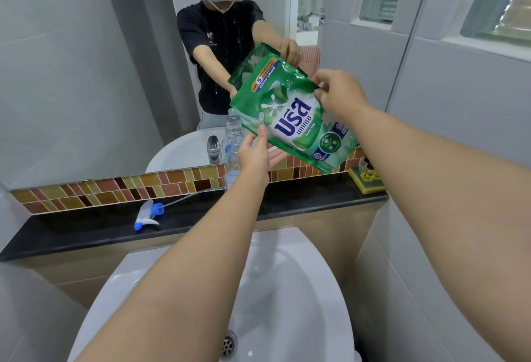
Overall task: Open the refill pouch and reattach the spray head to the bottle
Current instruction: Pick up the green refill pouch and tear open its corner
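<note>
Nearest the camera, a white basin (287, 290) fills the bottom of the view, its drain at the lower edge, and both bare forearms reach out over it. Beyond the basin runs a dark surface (71, 229) along the wall, backed by a band of brown, orange and yellow tiles (86, 189).

On that surface, left of the arms and well apart from both hands, lies the spray head (148, 215). It is white with blue parts and rests on its side, nozzle end toward the lower left; its thin clear dip tube trails away to the right, so its long axis runs roughly along the surface. Further right, partly hidden behind the left hand, the clear bottle (233, 143) stands upright with no head on it. At the far right end of the surface sits a yellow and green sponge (367, 180).

Above the surface, both hands hold up the refill pouch (293, 120). The left hand (254, 157) grips its lower left edge, thumb on the front and fingers behind. The right hand (339, 96) is closed in a pinch on the upper right corner. The pouch is glossy green with a white and blue logo in large lettering, a blue and yellow band near the top, and round emblems near the bottom. It is tilted, its long axis running from upper left down to lower right, printed face toward the camera.

Behind it, the mirror (129, 74) shows the person's reflection holding the pouch.
</note>
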